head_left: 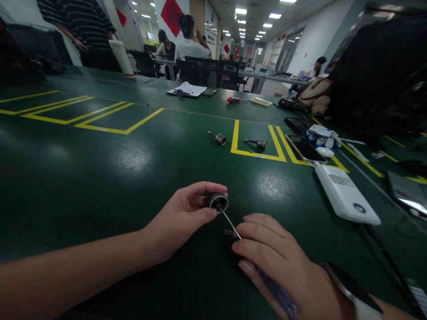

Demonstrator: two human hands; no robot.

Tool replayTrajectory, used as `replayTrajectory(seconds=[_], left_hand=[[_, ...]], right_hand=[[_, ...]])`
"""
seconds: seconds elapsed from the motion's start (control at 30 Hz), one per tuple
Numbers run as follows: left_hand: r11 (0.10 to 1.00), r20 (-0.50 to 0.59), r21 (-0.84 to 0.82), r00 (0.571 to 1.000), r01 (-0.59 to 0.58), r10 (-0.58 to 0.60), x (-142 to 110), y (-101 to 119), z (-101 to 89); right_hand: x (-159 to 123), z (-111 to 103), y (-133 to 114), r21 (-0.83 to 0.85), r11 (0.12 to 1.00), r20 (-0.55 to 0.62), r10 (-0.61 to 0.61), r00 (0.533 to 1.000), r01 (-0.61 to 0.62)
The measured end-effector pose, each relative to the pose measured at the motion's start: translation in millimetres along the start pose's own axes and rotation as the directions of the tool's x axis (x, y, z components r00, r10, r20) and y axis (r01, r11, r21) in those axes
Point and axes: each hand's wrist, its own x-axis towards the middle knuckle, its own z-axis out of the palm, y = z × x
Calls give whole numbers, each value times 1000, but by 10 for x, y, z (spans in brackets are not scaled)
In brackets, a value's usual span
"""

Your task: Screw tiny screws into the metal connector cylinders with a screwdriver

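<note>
My left hand (187,215) pinches a dark metal hole saw (218,200) between thumb and fingers, its open cup turned toward me. A screwdriver (274,284) with a clear purple handle lies in my right hand (273,249), fingers wrapped round it. Its thin shaft reaches into the cup, and the tip is hidden inside. Below the cup, two small metal nuts or rings (227,232) lie on the green table. Farther off rest a second hole saw (220,139) and a third hole saw (260,143), the latter within a yellow taped box.
On the right are a white power bank (347,195) with a cable, a phone (305,149) and a blue-white cloth (323,136). A red screwdriver (234,100) and a clipboard (187,89) lie toward the back. A white cup (122,58) stands back left, near a standing person (80,26).
</note>
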Motion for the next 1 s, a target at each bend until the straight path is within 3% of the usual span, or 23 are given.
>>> replayTrajectory(seconds=[0.4, 0.73, 0.8, 0.87, 0.93, 1.0], left_hand=[[998, -49, 1, 997, -59, 59, 18, -54, 51], [1000, -64, -1, 998, -22, 22, -5, -6, 76], [1000, -63, -4, 998, -29, 29, 5, -10, 64], [1000, -65, -9, 998, -26, 25, 23, -12, 45], [1000, -68, -11, 998, -15, 14, 44, -11, 23], [999, -64, -32, 998, -11, 9, 59, -5, -1]], right_hand=[[56, 46, -59, -44, 999, 65, 1, 998, 2], [39, 48, -87, -29, 999, 18, 14, 1000, -13], [37, 30, -88, 56, 998, -25, 26, 999, -25], [21, 17, -65, 231, 969, -121, 113, 986, -83], [-12, 20, -10, 475, 860, -166, 296, 941, -186], [-53, 43, 67, 680, 674, -113, 486, 866, -289]])
